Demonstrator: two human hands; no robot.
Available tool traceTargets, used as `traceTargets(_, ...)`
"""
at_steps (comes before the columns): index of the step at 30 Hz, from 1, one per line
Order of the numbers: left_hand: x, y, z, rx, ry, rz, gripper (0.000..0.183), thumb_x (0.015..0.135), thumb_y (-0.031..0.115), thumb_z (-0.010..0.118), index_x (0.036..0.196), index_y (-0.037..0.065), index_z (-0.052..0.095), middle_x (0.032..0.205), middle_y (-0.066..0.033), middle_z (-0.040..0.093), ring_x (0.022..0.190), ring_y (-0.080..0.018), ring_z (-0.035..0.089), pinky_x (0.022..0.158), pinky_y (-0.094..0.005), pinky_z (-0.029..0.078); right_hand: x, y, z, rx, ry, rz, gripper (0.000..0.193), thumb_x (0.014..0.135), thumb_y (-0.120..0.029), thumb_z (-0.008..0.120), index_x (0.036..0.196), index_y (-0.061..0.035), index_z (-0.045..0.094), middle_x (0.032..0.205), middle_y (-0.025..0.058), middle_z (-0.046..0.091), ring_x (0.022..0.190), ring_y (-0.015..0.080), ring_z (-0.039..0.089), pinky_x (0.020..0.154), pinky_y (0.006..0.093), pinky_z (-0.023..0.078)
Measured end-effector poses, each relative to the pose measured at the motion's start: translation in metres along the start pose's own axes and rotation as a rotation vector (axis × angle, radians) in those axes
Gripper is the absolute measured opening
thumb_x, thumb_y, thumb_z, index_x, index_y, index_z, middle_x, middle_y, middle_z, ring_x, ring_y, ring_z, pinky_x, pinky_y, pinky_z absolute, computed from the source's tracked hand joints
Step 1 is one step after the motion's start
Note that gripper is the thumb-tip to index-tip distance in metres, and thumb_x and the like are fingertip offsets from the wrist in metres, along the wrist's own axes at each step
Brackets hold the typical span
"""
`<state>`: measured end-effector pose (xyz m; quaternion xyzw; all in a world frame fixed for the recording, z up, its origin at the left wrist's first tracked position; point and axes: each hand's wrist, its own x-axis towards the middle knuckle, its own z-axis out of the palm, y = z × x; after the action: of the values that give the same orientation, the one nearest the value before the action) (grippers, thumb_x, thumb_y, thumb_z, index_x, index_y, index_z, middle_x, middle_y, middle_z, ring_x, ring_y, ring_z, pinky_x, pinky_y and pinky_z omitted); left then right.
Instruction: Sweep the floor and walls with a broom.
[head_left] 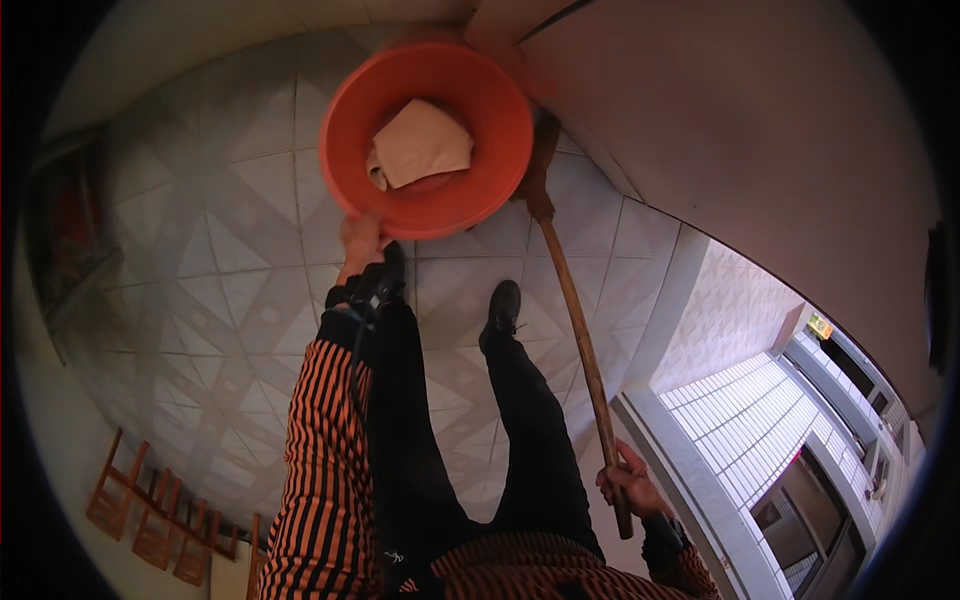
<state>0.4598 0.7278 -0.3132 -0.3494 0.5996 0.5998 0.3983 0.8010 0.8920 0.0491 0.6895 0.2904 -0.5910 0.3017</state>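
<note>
My left hand [362, 240] is closed on the near rim of a round orange-red plastic basin [345, 150]. Inside the basin lies a pale tan piece [425, 145], folded cloth or board; I cannot tell which. Whether the basin rests on the floor or hangs just above it is unclear. At the lower right, my right hand [636, 484] wraps round a long wooden handle [578, 330] near its end. That handle runs away from me to a brown broom-like head [538, 180], partly hidden behind the basin's right side.
Patterned pale tiles [250, 230] cover the floor under my black shoes [502, 305]. A large flat panel or wall [720, 120] rises on the right, beside a doorway to a white-tiled area [740, 415]. Several brown wooden chairs [155, 535] stand at the lower left.
</note>
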Motion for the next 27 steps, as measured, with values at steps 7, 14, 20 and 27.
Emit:
traceTargets(7, -0.035, 0.025, -0.143, -0.262, 0.17, -0.057, 0.042, 0.073, 0.001, 0.045, 0.114, 0.002, 0.035, 0.108, -0.0141, 0.048, 0.094, -0.0272, 0.052, 0.081, -0.041, 0.046, -0.002, -0.034, 0.021, -0.301, 0.176, 0.087, 0.018, 0.078, -0.019, 0.053, 0.086, -0.0066, 0.043, 0.055, 0.0017, 0.046, 0.042, 0.009, 0.043, 0.036, 0.0239, 0.035)
traceTargets(14, -0.026, 0.039, -0.221, -0.743, 0.377, 0.008, 0.031, 0.078, 0.0, 0.044, 0.109, -0.001, 0.041, 0.108, -0.0143, 0.049, 0.093, -0.0276, 0.053, 0.083, -0.0387, 0.045, -0.025, -0.023, 0.04, -0.554, 0.421, -0.067, 0.02, 0.079, -0.021, 0.05, 0.074, -0.0036, 0.043, 0.046, 0.0008, 0.039, 0.037, 0.0089, 0.04, 0.034, 0.0247, 0.034)
traceTargets(20, -0.038, 0.052, -0.206, -0.908, 0.207, 0.018, 0.029, 0.081, 0.004, 0.047, 0.109, -0.002, 0.041, 0.106, -0.0163, 0.048, 0.1, -0.0258, 0.048, 0.086, -0.0373, 0.043, -0.07, -0.003, 0.036, -0.608, 0.335, -0.196, 0.027, 0.084, -0.027, 0.044, 0.073, -0.0019, 0.044, 0.047, 0.0009, 0.039, 0.037, 0.0081, 0.039, 0.033, 0.0238, 0.031)
traceTargets(27, -0.093, 0.141, -0.135, -0.417, -0.003, -0.015, 0.041, 0.08, 0.014, 0.05, 0.116, 0.0, 0.035, 0.11, -0.0153, 0.043, 0.099, -0.0259, 0.047, 0.086, -0.0357, 0.04, -0.017, -0.084, 0.11, -0.662, 0.17, -0.336, 0.033, 0.084, -0.032, 0.039, 0.078, -0.0004, 0.047, 0.049, 0.0037, 0.041, 0.036, 0.012, 0.039, 0.035, 0.0261, 0.032)
